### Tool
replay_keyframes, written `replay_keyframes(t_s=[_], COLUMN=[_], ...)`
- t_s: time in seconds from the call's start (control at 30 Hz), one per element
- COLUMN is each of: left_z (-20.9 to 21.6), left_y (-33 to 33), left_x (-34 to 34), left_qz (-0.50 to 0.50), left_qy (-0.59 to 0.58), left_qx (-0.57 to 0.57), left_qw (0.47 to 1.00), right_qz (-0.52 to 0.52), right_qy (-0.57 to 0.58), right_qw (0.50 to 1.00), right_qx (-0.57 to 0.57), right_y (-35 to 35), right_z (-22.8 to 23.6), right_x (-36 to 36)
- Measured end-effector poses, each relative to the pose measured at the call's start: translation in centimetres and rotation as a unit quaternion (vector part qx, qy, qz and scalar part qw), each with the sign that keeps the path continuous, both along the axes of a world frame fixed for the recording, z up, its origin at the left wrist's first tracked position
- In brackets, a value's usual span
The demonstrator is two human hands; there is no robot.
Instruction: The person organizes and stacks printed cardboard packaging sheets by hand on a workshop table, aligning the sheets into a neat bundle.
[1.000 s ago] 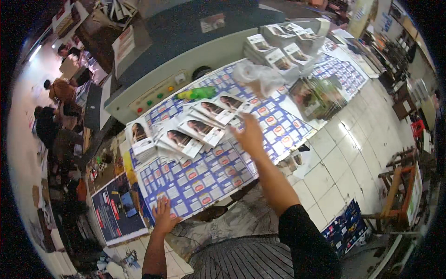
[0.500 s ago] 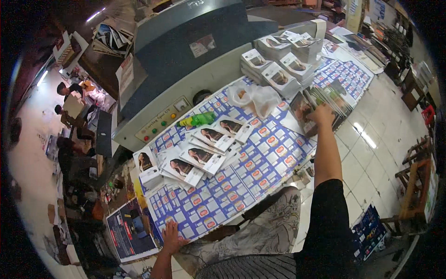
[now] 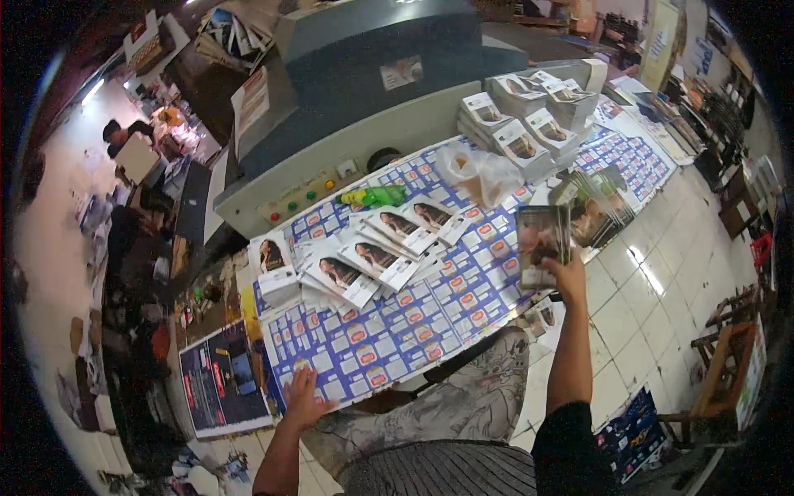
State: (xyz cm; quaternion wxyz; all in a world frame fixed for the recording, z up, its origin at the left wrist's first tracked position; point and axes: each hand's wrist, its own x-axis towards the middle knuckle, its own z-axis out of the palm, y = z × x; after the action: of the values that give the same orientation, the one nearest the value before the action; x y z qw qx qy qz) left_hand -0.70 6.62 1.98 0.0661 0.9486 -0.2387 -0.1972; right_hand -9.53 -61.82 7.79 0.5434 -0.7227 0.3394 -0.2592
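Note:
My right hand (image 3: 567,279) grips a few dark printed booklets (image 3: 538,236) by their near edge, above the right part of the table. Just beyond them, more dark and green booklets (image 3: 597,202) lie fanned by the table's right edge. My left hand (image 3: 304,402) is open, fingers spread, at the table's near left corner. Between the hands, white booklets (image 3: 376,252) with a dark-haired figure on the cover overlap in a loose spread. A short upright-edged stack of the same kind (image 3: 273,269) stands at their left end.
Tall stacks of white booklets (image 3: 529,145) stand at the far right. A clear plastic bag (image 3: 480,174) and a green bottle (image 3: 382,196) lie beyond the spread. Behind the patterned table sheet (image 3: 430,318) rises a large grey machine (image 3: 372,58) with buttons. People sit at far left.
My right hand has drawn a few dark booklets off the fanned pile, toward me and slightly left. The left hand stays at the table corner. The whole view has shifted a little.

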Motion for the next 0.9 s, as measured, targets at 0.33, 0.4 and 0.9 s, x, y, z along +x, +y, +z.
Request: replay_keyframes(t_s=[0.33,0.4,0.9], left_z=[7.0,7.0,6.1], left_y=[-15.9,-13.7,-6.9], left_x=[-3.2,-3.5,-7.1], left_qz=[0.184,0.291,0.418], left_qy=[0.361,0.371,0.363], left_qx=[-0.643,-0.623,-0.706], left_qw=[0.649,0.624,0.442], right_qz=[0.284,0.411,0.599], right_qy=[0.025,-0.058,-0.033], right_qw=[0.919,0.857,0.729], right_qx=[0.272,0.304,0.33], right_y=[34.2,36.4,40.1], right_z=[1.6,1.2,0.5], right_x=[-2.9,-3.5,-1.9])
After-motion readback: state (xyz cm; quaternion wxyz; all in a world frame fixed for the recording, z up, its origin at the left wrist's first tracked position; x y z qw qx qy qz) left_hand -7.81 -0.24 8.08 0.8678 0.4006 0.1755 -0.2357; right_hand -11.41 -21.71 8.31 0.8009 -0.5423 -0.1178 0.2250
